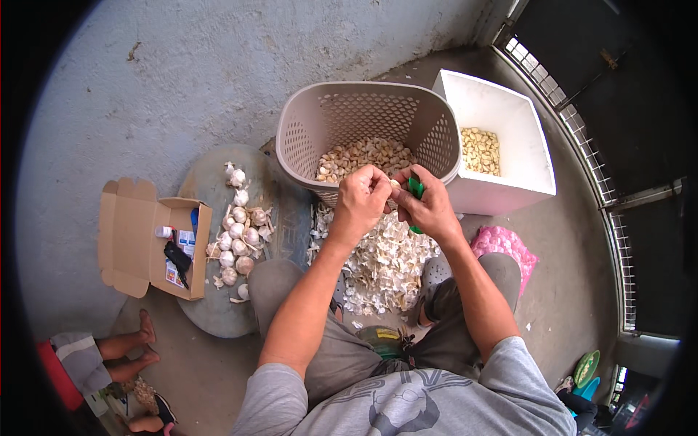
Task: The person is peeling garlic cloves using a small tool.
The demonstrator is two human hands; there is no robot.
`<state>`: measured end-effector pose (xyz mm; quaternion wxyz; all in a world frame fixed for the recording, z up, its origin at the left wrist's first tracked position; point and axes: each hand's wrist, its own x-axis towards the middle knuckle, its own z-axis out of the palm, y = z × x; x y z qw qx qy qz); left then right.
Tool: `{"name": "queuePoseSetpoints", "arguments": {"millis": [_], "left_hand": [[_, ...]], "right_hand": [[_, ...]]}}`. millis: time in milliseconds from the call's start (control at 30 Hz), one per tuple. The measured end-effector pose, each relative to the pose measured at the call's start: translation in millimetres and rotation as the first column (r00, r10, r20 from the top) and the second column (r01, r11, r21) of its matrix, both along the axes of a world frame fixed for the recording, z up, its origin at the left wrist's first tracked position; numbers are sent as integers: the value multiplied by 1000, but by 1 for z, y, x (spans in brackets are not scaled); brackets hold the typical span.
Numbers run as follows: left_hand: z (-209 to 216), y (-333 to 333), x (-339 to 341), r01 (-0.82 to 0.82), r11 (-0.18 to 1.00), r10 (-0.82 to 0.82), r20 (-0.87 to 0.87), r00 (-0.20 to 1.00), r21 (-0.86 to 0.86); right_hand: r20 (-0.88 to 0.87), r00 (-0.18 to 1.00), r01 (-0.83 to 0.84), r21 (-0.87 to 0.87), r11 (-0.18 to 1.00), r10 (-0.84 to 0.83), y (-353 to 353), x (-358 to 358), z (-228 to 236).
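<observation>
Both of my hands meet above the near rim of a brown perforated plastic basket [291, 138]. My left hand [363, 203] is closed, its thumb and fingers pinching a garlic clove [395, 184] between the two hands. My right hand [427, 203] is wrapped round a small green-handled tool [416, 187], its thumb close to the clove. The working end of the tool is hidden. Unpeeled garlic cloves [367, 156] cover the basket's bottom. Below my hands, a heap of papery garlic skins [385, 265] lies between my feet.
A white foam box [509, 192] right of the basket holds peeled cloves [480, 149]. Whole garlic bulbs [236, 236] lie on a round grey tabletop [203, 316], beside an open cardboard box [127, 240]. A pink mesh bag [505, 243] sits by my right knee. Another person's legs [127, 345] show lower left.
</observation>
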<state>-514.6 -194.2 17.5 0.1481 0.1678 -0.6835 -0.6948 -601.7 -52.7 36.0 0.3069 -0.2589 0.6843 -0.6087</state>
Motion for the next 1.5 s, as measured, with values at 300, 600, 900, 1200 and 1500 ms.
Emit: {"name": "queuePoseSetpoints", "arguments": {"millis": [300,600,900,1200,1500], "left_hand": [[-14,-3,0,-1,940,11,-28,1000,341],[-17,5,-4,-1,996,8,-80,997,87],[-16,14,5,17,873,-13,11,1000,-487],[-10,16,6,-136,794,75,-126,989,-592],[-12,5,5,38,982,-39,2,999,183]], "right_hand": [[145,987,-48,-140,989,68,0,-5,-11],[92,996,12,-104,995,-2,-4,-6,-15],[245,959,195,-218,956,-140,2,-25,-30],[13,999,31,-65,997,-30,5,-23,-20],[547,837,136,-222,966,8,5,-21,-31]]}}
